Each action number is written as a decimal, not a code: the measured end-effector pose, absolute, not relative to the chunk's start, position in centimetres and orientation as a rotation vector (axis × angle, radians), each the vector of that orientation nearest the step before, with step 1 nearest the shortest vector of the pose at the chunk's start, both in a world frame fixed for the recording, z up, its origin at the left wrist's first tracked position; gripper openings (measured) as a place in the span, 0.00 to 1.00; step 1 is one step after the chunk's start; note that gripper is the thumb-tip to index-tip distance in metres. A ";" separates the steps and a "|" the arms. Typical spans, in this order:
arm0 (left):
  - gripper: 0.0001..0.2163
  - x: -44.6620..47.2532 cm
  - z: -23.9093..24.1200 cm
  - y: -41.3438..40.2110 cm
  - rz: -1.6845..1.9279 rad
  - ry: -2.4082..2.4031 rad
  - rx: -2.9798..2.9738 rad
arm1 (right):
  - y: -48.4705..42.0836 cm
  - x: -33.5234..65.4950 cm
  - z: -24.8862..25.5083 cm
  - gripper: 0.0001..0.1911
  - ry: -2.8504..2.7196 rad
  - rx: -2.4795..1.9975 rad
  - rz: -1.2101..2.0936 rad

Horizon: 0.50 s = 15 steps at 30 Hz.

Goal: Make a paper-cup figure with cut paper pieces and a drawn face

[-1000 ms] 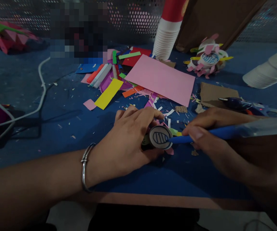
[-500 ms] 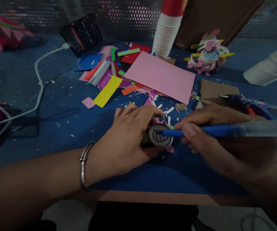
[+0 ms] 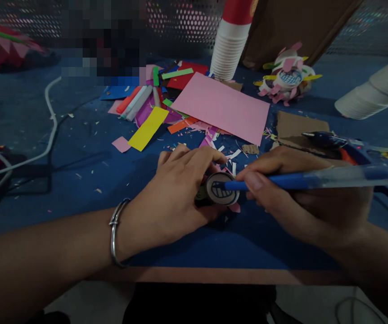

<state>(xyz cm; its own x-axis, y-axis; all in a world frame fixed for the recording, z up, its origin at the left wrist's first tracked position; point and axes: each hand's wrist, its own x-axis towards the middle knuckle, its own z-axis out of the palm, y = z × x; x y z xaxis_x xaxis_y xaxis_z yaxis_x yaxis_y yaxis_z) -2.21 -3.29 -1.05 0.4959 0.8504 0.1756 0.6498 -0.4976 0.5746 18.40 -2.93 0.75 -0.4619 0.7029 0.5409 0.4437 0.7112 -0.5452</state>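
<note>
My left hand (image 3: 177,193), with a silver bangle at its wrist, is closed around the side of a small paper cup (image 3: 232,198). The cup's round white end faces me and carries a blue ring with lines inside it. Pink paper pieces stick out around its rim, and its far side is hidden by my fingers. Pinched in my right hand (image 3: 291,193) is a blue felt-tip pen (image 3: 288,181) with a see-through rear part. The pen's tip rests on the drawn lines inside the ring.
Beyond my hands lie a pink sheet (image 3: 224,108), a yellow strip (image 3: 148,129), pens (image 3: 138,101) and paper scraps. A glue gun (image 3: 329,139) lies on cardboard (image 3: 288,123). Behind stand stacked cups (image 3: 228,49) and a decorated cup model (image 3: 288,78); another cup stack (image 3: 376,90) leans right.
My right hand and the pen have shifted slightly left, and the pen's rear end now shows. The pen tip stays on the cup's end. The whole view has drifted a little.
</note>
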 end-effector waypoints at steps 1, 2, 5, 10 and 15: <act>0.24 -2.2 -1.0 -3.3 0.619 1.243 2.302 | -3.0 18.5 0.8 0.08 -2.140 -0.880 0.417; 0.24 -2.2 -1.0 -3.3 0.618 1.244 2.297 | -3.0 18.5 0.9 0.08 -2.157 -0.900 0.409; 0.24 -2.2 -1.0 -3.2 0.615 1.247 2.289 | -3.2 18.9 1.2 0.10 -2.195 -0.949 0.351; 0.25 -2.1 -1.0 -3.3 0.617 1.242 2.293 | -3.3 19.2 1.6 0.12 -2.171 -0.966 0.331; 0.25 -2.3 -0.9 -3.4 0.606 1.240 2.281 | -3.3 19.2 1.5 0.10 -2.166 -0.955 0.255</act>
<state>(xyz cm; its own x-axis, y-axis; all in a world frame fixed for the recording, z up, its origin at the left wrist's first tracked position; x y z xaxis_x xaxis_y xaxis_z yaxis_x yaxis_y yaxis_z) -2.25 -3.36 -0.87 0.4936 0.8559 0.1544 0.6479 -0.4803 0.5912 19.17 -3.30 1.49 -0.4469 0.7033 0.5529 0.5556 0.7026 -0.4446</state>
